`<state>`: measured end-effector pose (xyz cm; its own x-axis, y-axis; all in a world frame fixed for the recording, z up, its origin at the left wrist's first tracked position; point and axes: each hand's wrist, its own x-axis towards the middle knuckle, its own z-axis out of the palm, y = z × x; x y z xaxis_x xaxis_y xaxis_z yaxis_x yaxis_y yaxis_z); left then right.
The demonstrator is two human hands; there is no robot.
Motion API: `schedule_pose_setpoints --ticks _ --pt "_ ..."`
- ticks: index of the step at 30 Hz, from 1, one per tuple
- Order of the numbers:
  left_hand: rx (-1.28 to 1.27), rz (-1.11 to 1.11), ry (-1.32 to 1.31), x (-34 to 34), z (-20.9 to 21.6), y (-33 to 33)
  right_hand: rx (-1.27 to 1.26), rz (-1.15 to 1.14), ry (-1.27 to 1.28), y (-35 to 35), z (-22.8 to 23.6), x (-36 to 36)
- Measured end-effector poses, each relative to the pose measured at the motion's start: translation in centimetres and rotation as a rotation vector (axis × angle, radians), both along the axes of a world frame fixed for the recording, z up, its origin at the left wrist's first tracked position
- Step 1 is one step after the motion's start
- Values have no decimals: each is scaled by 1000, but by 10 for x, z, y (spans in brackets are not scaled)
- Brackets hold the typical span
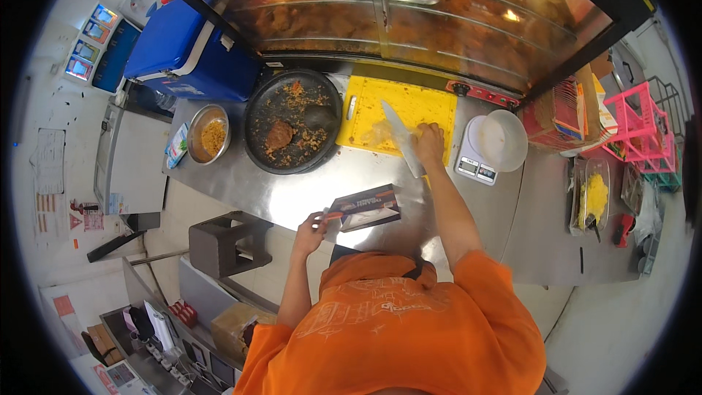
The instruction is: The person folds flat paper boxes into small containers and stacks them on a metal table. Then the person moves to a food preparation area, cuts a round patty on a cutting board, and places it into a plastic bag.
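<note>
At the left end of a dark printed box [365, 208] on the counter's near edge, my left hand [311, 232] pinches a slim orange item [333, 216]. The item's kind is too small to tell. My right hand [429, 143] is at the right side of a yellow cutting board [435, 102], its fingers curled. What they hold, if anything, is hidden. Just left of these fingers a broad-bladed knife [398, 128] lies slantwise, reaching past the board's near edge. Pale, translucent stuff [376, 134] rests left of the blade.
A big stone mortar [256, 139] with crumbs and a brown piece stands left of the board, beside a metal bowl [197, 153]. On the right is a kitchen scale [468, 148] with a clear bowl [504, 140]. A glass warmer [409, 22] borders the counter's back.
</note>
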<state>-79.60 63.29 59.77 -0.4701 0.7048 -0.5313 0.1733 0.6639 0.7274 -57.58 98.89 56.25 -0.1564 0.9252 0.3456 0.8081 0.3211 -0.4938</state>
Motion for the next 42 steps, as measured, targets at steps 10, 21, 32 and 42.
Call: schedule_pose_setpoints --ticks 10,21,32,42 --pt "189 30 188 -22 76 33 -629 174 1041 31 67 51" --pt "672 -255 -78 104 189 214 -660 180 1344 -43 181 33" --pt "617 -344 -256 24 186 223 -742 324 1024 -63 232 39" --pt "603 -505 99 21 210 214 -670 399 814 -72 247 11"
